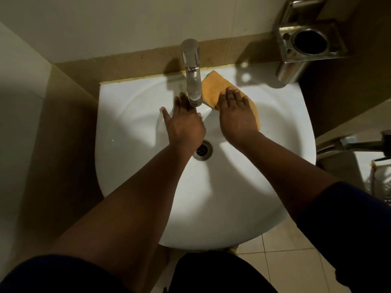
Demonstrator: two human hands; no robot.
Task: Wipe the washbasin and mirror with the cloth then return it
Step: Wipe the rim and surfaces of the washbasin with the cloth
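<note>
Both my hands reach into the white washbasin (131, 166). My right hand (237, 117) lies flat with straight, spread fingers pressing the orange cloth (211, 89) against the basin's back slope, just right of the chrome tap (192, 81). My left hand (184, 125) is open, fingers straight, beside the spout above the drain (204, 151)

So that's one white washbasin (264, 127), one chrome tap (192, 81), one drain (203, 150), one orange cloth (213, 89), one metal holder (306, 42) on the wall, and two hands: left hand (184, 125), right hand (237, 117).
</note>
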